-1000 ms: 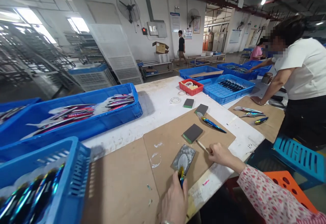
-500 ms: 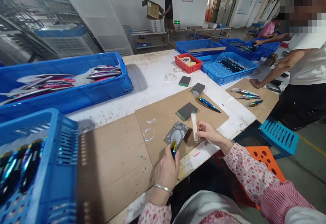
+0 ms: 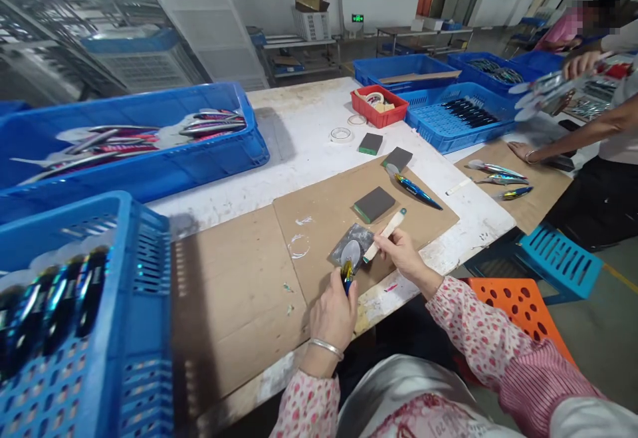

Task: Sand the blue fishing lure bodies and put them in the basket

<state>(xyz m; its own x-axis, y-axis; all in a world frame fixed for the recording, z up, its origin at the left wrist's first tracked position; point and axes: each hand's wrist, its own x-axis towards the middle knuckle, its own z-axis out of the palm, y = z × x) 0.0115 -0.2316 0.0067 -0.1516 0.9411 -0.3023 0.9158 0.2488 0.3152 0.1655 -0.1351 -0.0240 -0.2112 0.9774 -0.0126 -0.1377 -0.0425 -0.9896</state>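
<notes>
My left hand (image 3: 331,312) is closed around a blue-and-yellow fishing lure (image 3: 347,274), its clear rounded lip pointing away from me. Below that lip lies a dusty grey sanding pad (image 3: 339,246) on the cardboard (image 3: 319,215). Between the fingers of my right hand (image 3: 403,253) is a pale flat stick (image 3: 387,232) with green ends, slanted, its lower end close to the lure's lip. I cannot tell whether the two touch. Beyond the stick sits a grey-and-green sanding block (image 3: 375,204), and another blue lure (image 3: 417,192) rests at its right.
Blue crates of lures (image 3: 256,139) (image 3: 127,238) stand at my left. Farther back are two more sanding blocks (image 3: 371,143) (image 3: 397,158), a tape roll (image 3: 341,134) and a red tray (image 3: 381,113). A co-worker's hand (image 3: 583,64) holds several lures at right. An orange stool (image 3: 518,298) is beside me.
My right hand has brought the stick left toward the lure, tilting it from nearly upright to slanted. The co-worker's raised hand has moved from the crate to above the table, holding lures.
</notes>
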